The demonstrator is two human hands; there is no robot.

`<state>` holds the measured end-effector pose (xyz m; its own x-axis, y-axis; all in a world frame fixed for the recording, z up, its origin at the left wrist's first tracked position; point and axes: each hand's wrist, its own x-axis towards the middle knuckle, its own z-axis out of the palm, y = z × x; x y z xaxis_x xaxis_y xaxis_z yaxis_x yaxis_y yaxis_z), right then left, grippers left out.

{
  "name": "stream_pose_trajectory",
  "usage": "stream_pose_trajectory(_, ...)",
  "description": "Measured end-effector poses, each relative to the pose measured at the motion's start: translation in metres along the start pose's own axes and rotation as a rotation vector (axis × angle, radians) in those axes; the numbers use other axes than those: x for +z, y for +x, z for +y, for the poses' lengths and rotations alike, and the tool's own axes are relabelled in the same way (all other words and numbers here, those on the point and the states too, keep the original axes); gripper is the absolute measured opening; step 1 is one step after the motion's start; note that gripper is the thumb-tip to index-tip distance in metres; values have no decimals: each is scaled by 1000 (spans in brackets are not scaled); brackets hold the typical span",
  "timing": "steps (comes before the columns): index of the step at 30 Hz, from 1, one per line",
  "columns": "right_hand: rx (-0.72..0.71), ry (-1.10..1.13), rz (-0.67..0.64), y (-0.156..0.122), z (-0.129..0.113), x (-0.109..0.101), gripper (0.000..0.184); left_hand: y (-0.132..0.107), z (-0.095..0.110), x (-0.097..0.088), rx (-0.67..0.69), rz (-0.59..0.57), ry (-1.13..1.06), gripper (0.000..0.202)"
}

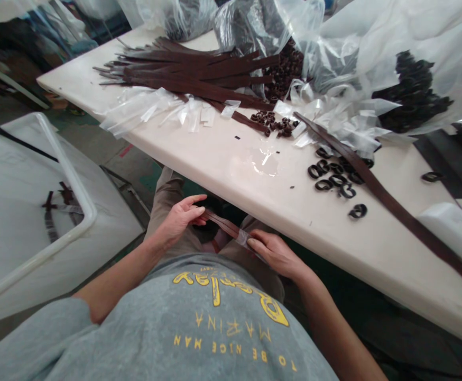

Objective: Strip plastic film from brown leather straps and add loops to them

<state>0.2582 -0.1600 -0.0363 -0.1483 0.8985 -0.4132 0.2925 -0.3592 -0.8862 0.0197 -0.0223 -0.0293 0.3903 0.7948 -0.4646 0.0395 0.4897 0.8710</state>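
Above my lap, a brown strap (pixel 222 223) stretches between my two hands. My left hand (pixel 182 218) pinches its one end between thumb and fingers. Around the other part, my right hand (pixel 275 252) is closed, close to a clear plastic sleeve (pixel 242 237) on the strap. The table edge is just beyond both hands. Nearest on the tabletop lie black loops (pixel 336 173), small brown loops (pixel 275 125) and a long brown strap (pixel 368 177). A bundle of brown straps (pixel 183 66) spreads farther back, beside clear plastic sleeves (pixel 155 108).
A white bin (pixel 90 211) stands at my left with a few brown straps (pixel 58 209) inside. Plastic bags (pixel 334 58) crowd the back of the white table (pixel 215 151); one holds black loops (pixel 413 95). A white block (pixel 449 233) sits at the right.
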Motion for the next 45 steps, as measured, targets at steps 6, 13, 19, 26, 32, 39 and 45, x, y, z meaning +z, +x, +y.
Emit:
stream_pose_trajectory(6, -41, 60, 114, 23, -13, 20, 23, -8, 2, 16, 38, -83, 47, 56)
stream_pose_trajectory(13, -105, 34, 152, 24, -15, 20, 22, -7, 10, 10, 78, -160, 280, 21)
stream_pose_trajectory(19, -305, -120, 470, 33, -17, 45, 14, -4, -13, 31, 10, -119, 112, 42)
stream_pose_trajectory(26, -530, -388, 617, 47, 5, 49, 13, 6, -32, 44, 33, -107, 64, 51)
stream_pose_trajectory(32, -636, -546, 658, 36, 6, 44, 21, 0, -20, 35, -5, -327, 218, 44)
stream_pose_trajectory(39, -556, -587, 631, 26, 10, 47, 20, 2, -4, 30, 216, -471, 755, 20)
stream_pose_trajectory(45, -419, -544, 595, 16, 17, 49, 10, 9, -2, 40, 300, -545, 1018, 18)
